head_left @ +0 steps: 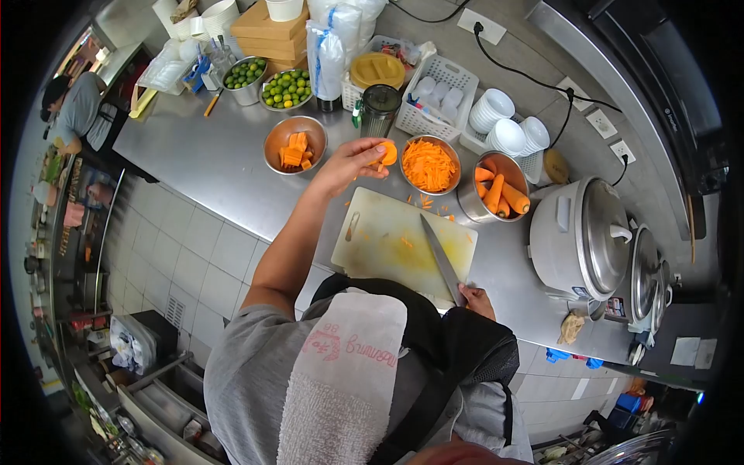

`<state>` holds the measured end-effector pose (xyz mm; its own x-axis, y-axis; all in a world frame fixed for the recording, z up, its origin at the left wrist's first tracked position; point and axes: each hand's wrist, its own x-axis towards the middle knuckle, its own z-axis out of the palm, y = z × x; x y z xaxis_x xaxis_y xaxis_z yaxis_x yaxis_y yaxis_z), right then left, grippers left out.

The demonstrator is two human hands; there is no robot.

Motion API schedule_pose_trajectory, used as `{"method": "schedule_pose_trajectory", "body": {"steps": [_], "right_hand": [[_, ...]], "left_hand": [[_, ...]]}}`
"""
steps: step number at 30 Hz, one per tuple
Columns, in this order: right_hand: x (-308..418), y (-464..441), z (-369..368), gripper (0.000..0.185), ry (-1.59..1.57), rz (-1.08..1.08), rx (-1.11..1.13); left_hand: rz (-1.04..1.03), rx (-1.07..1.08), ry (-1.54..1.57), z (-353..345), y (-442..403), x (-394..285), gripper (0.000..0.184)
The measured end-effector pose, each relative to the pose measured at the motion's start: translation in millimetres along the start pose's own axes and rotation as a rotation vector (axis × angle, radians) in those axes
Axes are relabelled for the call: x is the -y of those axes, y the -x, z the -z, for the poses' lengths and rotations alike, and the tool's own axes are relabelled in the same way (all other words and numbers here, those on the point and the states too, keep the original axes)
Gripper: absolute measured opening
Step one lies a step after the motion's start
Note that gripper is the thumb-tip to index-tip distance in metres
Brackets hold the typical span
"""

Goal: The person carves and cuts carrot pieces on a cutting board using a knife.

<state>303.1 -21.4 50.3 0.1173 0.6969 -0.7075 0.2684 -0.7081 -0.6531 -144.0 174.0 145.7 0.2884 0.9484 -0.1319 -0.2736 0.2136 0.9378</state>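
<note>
My left hand is raised above the far left part of the cutting board, its fingers closed on an orange carrot piece. At the board's right side my right hand grips the handle of a long knife, whose blade lies across the board. Small orange scraps and yellow stains mark the board. Beyond it stands a metal bowl of shredded carrot. A pot of whole carrots is to its right. Carrot chunks lie in a metal bowl to the left.
Green limes fill bowls at the back. A dark-lidded jar, white baskets and stacked white bowls stand behind the carrots. A large cooker stands right. Another person is at the far left.
</note>
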Motion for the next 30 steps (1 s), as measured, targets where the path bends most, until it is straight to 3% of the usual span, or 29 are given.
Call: {"method": "schedule_pose_trajectory", "body": {"steps": [5, 8, 9, 12, 14, 18, 24, 26, 30], "right_hand": [[-4, -4, 3, 0.052, -0.017, -0.028, -0.021], [4, -1, 4, 0.048, -0.006, -0.110, 0.036], [-10, -10, 5, 0.049, -0.004, -0.049, 0.018], [-13, -13, 9, 0.055, -0.058, -0.088, 0.096], [-11, -12, 9, 0.058, -0.054, -0.091, 0.096], [5, 3, 5, 0.062, -0.049, -0.109, 0.108], [3, 1, 8, 0.062, -0.036, -0.075, 0.111], [4, 3, 7, 0.062, -0.041, -0.063, 0.113], [-7, 12, 0, 0.061, 0.006, -0.027, 0.042]], "left_hand": [[-0.042, -0.058, -0.207, -2, -2, 6, 0.044], [0.033, -0.079, -0.311, -5, -3, 14, 0.044], [0.044, -0.056, -0.327, -7, -3, 17, 0.044], [0.111, -0.046, -0.161, -14, -1, 36, 0.043], [0.127, 0.026, 0.111, -14, 1, 51, 0.045], [0.171, 0.085, 0.177, -33, 18, 55, 0.049], [0.133, 0.234, 0.080, -47, 31, 118, 0.053], [-0.003, 0.176, -0.273, -56, 33, 146, 0.047], [-0.159, 0.079, -0.515, -73, 48, 177, 0.055]]}}
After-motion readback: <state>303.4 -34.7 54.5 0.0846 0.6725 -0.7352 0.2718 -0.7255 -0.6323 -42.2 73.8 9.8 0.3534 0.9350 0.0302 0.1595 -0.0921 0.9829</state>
